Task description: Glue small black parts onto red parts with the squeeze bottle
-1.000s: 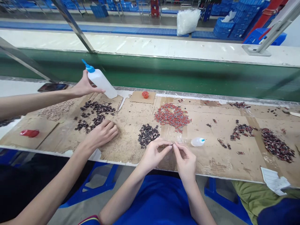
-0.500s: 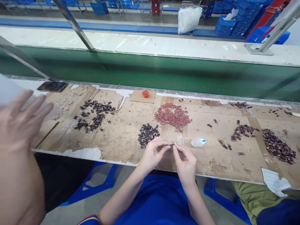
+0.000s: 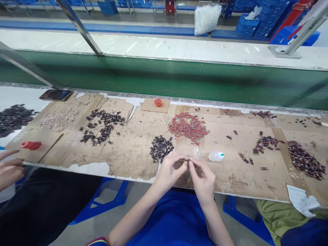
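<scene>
My left hand and my right hand meet fingertip to fingertip above the cardboard near the table's front edge. Both are pinched on one small dark part, mostly covered by the fingers, so its exact kind is unclear. Just left of and beyond my left hand lies a heap of small black parts. A pile of small red-and-black parts spreads behind my hands. To the right of my right hand, a small translucent squeeze bottle with a blue-green tip lies on its side.
A co-worker's hand is at the far left, near a red object. Another black pile, a phone and a small red cup lie leftward and behind. Red-and-black parts are heaped right. A green belt runs behind.
The co-worker's hand has drawn down and left, uncovering a dark pile and the red object. My hands stay pinched together in almost the same place.
</scene>
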A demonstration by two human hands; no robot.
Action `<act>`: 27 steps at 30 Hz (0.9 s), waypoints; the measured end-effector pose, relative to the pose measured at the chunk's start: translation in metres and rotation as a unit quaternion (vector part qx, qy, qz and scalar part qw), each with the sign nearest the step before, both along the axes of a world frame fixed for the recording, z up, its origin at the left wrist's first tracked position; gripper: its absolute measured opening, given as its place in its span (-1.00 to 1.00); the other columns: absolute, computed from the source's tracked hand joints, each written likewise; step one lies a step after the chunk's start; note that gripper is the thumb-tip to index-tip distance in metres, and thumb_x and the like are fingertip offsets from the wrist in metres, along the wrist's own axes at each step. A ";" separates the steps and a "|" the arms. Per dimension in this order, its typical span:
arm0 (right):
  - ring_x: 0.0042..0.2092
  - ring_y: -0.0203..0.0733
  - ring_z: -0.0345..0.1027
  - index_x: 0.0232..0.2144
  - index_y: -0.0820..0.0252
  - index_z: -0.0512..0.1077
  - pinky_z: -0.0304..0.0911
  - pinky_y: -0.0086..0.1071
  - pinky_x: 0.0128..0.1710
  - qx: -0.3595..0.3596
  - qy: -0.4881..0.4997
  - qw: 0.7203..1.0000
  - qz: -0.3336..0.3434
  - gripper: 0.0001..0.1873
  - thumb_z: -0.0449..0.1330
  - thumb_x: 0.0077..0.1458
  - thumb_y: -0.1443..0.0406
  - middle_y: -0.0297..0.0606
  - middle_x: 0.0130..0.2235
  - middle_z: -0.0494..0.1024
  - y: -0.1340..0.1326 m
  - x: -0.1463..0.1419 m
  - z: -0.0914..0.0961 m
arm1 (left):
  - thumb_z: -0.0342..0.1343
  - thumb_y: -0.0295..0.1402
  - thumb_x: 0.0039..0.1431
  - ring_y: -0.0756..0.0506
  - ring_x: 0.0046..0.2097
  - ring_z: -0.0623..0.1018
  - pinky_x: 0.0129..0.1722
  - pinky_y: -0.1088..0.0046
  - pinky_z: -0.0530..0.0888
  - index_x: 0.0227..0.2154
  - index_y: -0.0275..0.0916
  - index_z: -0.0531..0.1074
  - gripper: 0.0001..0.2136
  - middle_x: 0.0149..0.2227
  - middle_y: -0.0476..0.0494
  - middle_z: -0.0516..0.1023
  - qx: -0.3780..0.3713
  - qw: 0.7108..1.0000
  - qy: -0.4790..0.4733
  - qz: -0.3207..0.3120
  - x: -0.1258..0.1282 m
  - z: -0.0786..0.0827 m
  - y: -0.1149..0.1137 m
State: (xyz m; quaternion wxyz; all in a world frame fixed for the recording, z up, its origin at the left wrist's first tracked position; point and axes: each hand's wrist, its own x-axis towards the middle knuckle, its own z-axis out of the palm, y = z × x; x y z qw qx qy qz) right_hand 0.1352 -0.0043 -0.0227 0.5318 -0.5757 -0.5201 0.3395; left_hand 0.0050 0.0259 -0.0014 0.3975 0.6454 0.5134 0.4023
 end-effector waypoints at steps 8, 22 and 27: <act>-0.31 -0.18 0.52 -0.23 0.14 0.57 0.46 -0.35 -0.32 0.069 -0.037 0.997 0.017 -0.82 0.21 0.12 0.38 -0.20 -0.33 0.60 -0.011 0.021 0.008 | 0.11 -0.43 0.16 -0.10 -0.23 0.51 -0.17 0.36 0.43 -0.33 -0.22 0.53 -0.90 -0.33 -0.13 0.60 0.013 0.997 -0.028 -0.072 0.009 0.006 -0.004; -0.22 -0.01 0.51 -0.15 0.31 0.52 0.43 -0.02 -0.13 0.022 -0.152 0.942 -0.300 -0.52 0.29 0.00 0.05 0.02 -0.14 0.58 -0.004 0.107 -0.011 | 0.08 -0.42 0.23 -0.20 -0.03 0.44 0.00 0.16 0.21 -0.17 -0.16 0.48 -0.85 -0.14 -0.14 0.60 0.048 0.949 0.301 0.085 -0.030 -0.002 0.053; -0.01 0.12 0.38 -0.02 0.26 0.45 0.25 0.12 0.03 0.091 -0.318 0.930 -0.162 -0.39 0.31 -0.04 0.00 0.04 -0.06 0.53 0.003 0.104 -0.012 | 0.11 -0.37 0.20 -0.26 -0.06 0.39 -0.01 0.09 0.19 -0.32 -0.18 0.51 -0.92 -0.24 -0.17 0.59 0.024 0.906 0.406 0.112 -0.030 -0.010 0.066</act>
